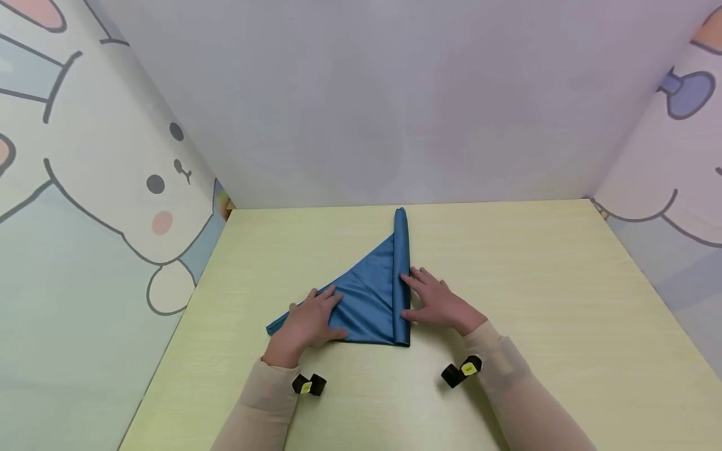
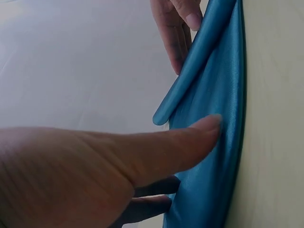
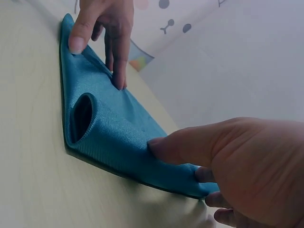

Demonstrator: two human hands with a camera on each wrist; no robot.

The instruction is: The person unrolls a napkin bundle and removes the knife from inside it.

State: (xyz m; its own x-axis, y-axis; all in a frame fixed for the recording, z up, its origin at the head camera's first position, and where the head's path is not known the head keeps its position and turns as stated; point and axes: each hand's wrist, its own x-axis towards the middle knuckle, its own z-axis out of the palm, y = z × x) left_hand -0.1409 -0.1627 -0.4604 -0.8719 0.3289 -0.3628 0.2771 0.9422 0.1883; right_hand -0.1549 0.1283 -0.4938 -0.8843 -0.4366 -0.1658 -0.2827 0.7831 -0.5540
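A blue satiny cloth [image 1: 366, 297] lies folded in a triangle on the table, its right side rolled into a tube [image 1: 401, 269] that extends past the cloth's far slanted edge. My left hand [image 1: 309, 322] rests spread on the left part of the cloth, thumb near the front edge. From the right, my right hand [image 1: 440, 304] touches the roll with extended thumb and fingertips. The right wrist view shows the roll's hollow end [image 3: 83, 118] and my right thumb [image 3: 164, 147] against its side. In the left wrist view my left thumb [image 2: 204, 128] lies over the cloth.
The pale wooden table [image 1: 536, 282] spreads around the cloth. A plain pale wall [image 1: 383, 113] stands behind it, and panels with cartoon drawings flank it at left and right. Small black devices [image 1: 462, 371] sit at both wrists over beige sleeves.
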